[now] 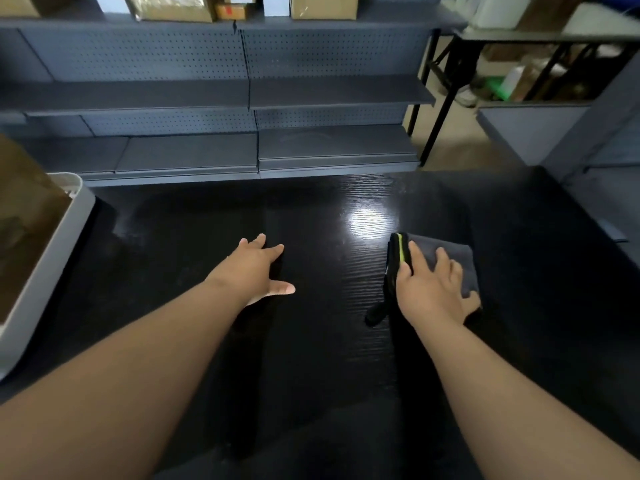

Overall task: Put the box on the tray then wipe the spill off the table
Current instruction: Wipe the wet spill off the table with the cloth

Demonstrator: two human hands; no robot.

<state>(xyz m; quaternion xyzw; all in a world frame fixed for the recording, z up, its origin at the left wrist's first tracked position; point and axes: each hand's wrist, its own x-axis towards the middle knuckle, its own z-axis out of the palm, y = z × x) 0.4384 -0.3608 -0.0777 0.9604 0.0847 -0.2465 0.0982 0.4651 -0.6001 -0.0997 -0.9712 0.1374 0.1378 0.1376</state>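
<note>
A brown cardboard box (24,216) sits in a grey tray (52,244) at the left edge of the black table (311,341). My right hand (433,285) presses flat on a folded dark grey cloth (450,258) with a yellow-green stripe, right of centre on the table. My left hand (256,268) lies flat on the table with its fingers spread and holds nothing. A faint pale smear (131,226) shows on the table to the left of my left hand. A bright glare spot (369,221) lies just beyond the cloth.
Grey metal shelving (242,98) with pegboard backs stands right behind the table, with cardboard boxes (322,5) on its top shelf. A black-legged table (519,32) and a grey cabinet (540,129) stand at the back right.
</note>
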